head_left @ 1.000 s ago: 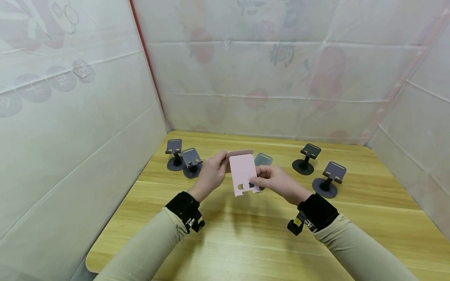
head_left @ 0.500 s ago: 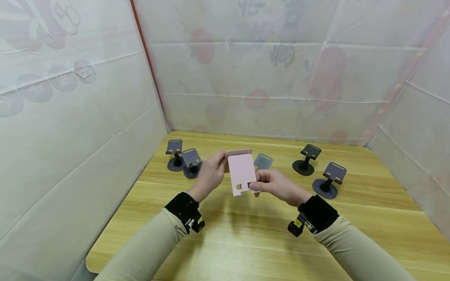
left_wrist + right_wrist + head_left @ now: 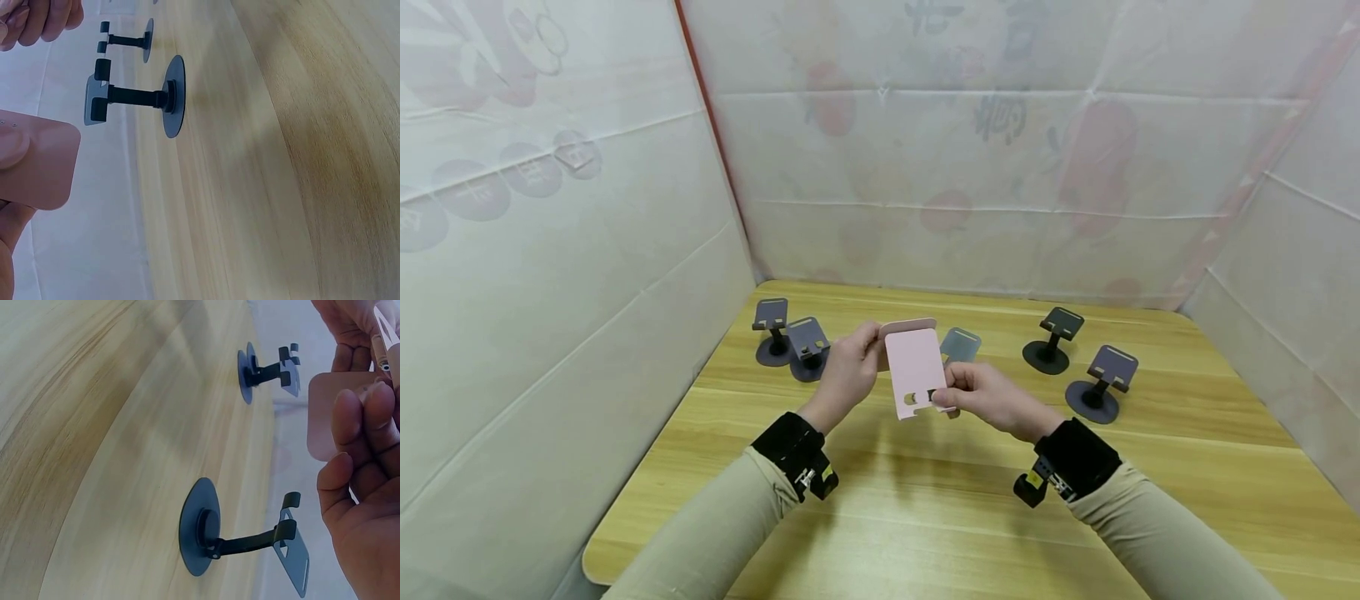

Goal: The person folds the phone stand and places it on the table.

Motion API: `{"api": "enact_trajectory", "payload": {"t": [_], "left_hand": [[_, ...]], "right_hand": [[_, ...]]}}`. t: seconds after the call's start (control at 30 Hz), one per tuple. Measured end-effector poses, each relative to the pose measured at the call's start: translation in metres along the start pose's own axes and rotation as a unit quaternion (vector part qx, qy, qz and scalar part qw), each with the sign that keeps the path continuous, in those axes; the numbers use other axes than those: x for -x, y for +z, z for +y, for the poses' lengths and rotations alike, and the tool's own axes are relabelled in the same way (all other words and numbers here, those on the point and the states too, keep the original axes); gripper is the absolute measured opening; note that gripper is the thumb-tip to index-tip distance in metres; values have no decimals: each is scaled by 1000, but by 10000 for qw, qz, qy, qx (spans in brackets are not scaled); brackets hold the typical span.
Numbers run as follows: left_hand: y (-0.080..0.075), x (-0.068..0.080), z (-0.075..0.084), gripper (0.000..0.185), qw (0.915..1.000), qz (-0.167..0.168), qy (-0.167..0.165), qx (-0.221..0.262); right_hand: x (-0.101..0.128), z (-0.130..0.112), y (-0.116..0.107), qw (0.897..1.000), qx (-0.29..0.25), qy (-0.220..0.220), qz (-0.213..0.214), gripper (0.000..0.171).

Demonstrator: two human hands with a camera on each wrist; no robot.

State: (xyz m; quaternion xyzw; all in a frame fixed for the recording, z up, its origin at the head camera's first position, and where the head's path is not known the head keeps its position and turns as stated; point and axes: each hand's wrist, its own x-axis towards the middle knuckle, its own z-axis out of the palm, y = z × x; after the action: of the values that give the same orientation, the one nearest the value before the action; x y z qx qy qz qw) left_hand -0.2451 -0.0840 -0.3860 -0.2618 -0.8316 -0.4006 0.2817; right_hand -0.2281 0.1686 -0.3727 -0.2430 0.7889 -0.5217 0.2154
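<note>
Hands meet above the middle of the pale wooden table [image 3: 925,500], sharing one pink folding phone stand [image 3: 914,371] made of two flat rounded plates. The left hand [image 3: 848,375] grips the stand's upper left edge, fingers curled round the rear plate, whose pink corner shows large in the left wrist view [image 3: 37,159]. The right hand [image 3: 988,396] pinches the lower right corner of the front plate, thumb and fingertips [image 3: 356,412] closed narrowly on it beside the small cut-out slot near its bottom edge. The stand is held clear of the tabletop, front plate facing the person and tilted slightly.

Five dark grey phone stands with round bases stand in a loose arc behind the hands. Two sit close together at the far left, one nearer the wall [image 3: 771,329] and one just beside it [image 3: 808,346]. A third [image 3: 961,343] shows only its plate behind the pink stand. Two more stand to the right, the farther [image 3: 1051,337] and the nearer [image 3: 1105,382], well apart from the hands.

Both forearms wear beige sleeves [image 3: 722,517] and black wrist straps [image 3: 793,450]. White translucent sheeting [image 3: 550,250] encloses the table; it carries faded red and grey prints, including characters too faint and mirrored to read.
</note>
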Motion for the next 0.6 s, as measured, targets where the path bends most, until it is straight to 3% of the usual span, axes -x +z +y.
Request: {"api": "enact_trajectory", "payload": {"t": [0.6], "left_hand": [[0, 2, 5, 10, 9949, -244, -594, 776]], "right_hand": [[-6, 9, 8, 9948, 812, -272, 544, 22]]}}
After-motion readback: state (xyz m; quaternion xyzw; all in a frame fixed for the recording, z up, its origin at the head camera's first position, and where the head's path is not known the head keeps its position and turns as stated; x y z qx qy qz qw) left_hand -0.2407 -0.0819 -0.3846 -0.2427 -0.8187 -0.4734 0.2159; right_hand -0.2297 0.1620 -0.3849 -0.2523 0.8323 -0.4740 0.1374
